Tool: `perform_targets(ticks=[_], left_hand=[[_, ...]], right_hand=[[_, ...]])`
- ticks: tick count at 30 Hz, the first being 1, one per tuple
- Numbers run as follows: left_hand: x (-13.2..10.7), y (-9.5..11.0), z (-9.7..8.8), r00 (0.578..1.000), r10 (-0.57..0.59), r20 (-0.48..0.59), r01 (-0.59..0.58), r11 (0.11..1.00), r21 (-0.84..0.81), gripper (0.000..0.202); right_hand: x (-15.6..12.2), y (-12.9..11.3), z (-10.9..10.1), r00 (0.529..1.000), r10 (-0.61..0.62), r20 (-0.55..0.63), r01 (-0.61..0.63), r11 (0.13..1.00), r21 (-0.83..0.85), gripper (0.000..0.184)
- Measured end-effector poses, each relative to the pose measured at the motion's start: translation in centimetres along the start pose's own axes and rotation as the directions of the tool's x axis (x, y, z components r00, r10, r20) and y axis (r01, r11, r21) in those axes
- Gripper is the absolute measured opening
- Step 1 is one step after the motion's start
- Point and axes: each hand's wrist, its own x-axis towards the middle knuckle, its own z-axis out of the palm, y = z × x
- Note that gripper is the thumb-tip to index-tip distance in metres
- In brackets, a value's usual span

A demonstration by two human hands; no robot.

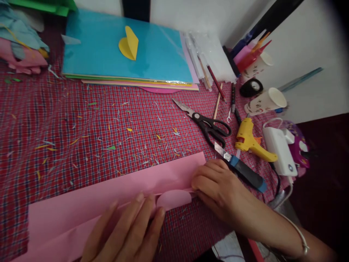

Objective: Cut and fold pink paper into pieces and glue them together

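A long sheet of pink paper [114, 189] lies along the near edge of the table, with a lengthwise fold. My left hand [127, 231] rests on its folded part, fingers stretched out and slightly apart. At the right end, the fingers of my right hand [218, 185] are curled and closed on the paper's edge. Between the two hands a rounded pink paper piece [174, 200] shows at the fold; I cannot tell whether it is attached. Just beyond my right hand lies a box cutter [242, 169] with its blade out. The fingertips of my right hand are partly hidden.
Black-handled scissors [203, 122] and a yellow glue gun [252, 142] lie to the right, near a white power strip [279, 149]. Paper cups [265, 102] stand behind them. Blue sheets [95, 47] with a folded yellow paper piece [129, 45] lie at the back. Scraps litter the checked cloth [81, 120].
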Motion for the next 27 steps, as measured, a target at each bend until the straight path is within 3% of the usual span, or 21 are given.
perform_targets(ticks=[5, 13, 20, 23, 27], left_hand=[[0.7, -0.1, -0.1, 1.000, -0.007, 0.018, 0.007, 0.999, -0.034, 0.035], [0.1, 0.0, -0.4, 0.968, -0.019, 0.249, 0.035, 0.998, -0.059, 0.036], [1.2, 0.1, -1.1, 0.964, 0.049, 0.263, -0.052, 0.999, 0.005, 0.038], [1.7, 0.3, -1.3, 0.972, 0.071, 0.224, -0.085, 0.995, 0.052, 0.040], [2.3, 0.3, -1.4, 0.964, 0.115, 0.239, -0.129, 0.991, 0.042, 0.037]], right_hand=[[-0.1, 0.2, 0.0, 0.999, 0.019, -0.028, -0.019, 1.000, -0.018, 0.012], [-0.5, 0.7, 0.2, 0.992, 0.072, -0.106, -0.080, 0.994, -0.072, 0.009], [-2.0, 1.4, 1.0, 0.964, 0.090, -0.249, -0.149, 0.962, -0.231, 0.019], [-2.8, 0.7, 1.2, 0.954, 0.073, -0.290, -0.132, 0.973, -0.190, 0.019], [-3.5, -0.2, 1.6, 0.957, 0.002, -0.290, -0.023, 0.997, -0.070, 0.017]])
